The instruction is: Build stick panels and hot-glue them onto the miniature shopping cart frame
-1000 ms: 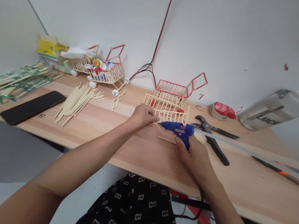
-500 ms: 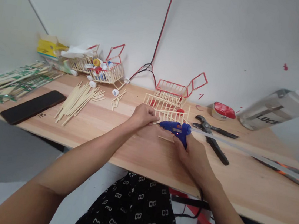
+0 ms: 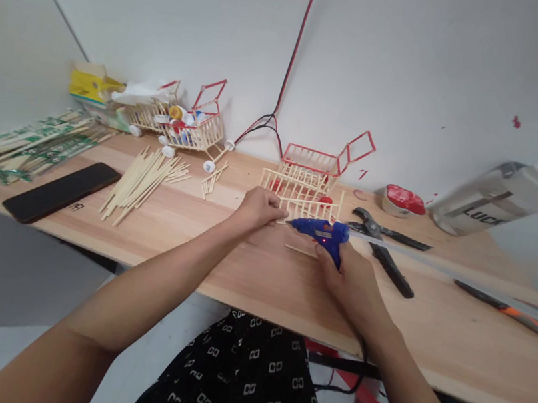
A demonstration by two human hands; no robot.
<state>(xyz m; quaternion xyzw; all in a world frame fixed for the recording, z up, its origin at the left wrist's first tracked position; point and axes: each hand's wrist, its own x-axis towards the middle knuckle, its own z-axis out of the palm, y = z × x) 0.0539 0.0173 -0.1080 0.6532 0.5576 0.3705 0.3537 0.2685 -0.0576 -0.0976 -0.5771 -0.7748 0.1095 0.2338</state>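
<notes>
My right hand (image 3: 347,270) is wrapped round the handle of a blue hot glue gun (image 3: 318,228), whose small red light is lit. A long clear glue stick (image 3: 407,254) juts from its back end. The gun's nozzle points left, close to the fingertips of my left hand (image 3: 261,207). Those fingers are pinched on a thin wooden stick (image 3: 282,222) at the near edge of a stick frame (image 3: 306,207), and they hide part of it. Another loose stick (image 3: 299,251) lies on the table below the gun.
Behind the frame stands a red-rimmed miniature cart (image 3: 308,158). Further left are another small cart (image 3: 199,130), cut sticks (image 3: 145,183), a phone (image 3: 62,192) and bagged sticks (image 3: 30,142). Pliers (image 3: 383,249), a red-stained cup (image 3: 403,201), a large bottle (image 3: 491,201) and an orange-black tool (image 3: 510,308) occupy the right.
The glue gun in my right hand has drawn slightly to the right, its nozzle a little further from my left fingertips. My left hand keeps its pinch at the frame.
</notes>
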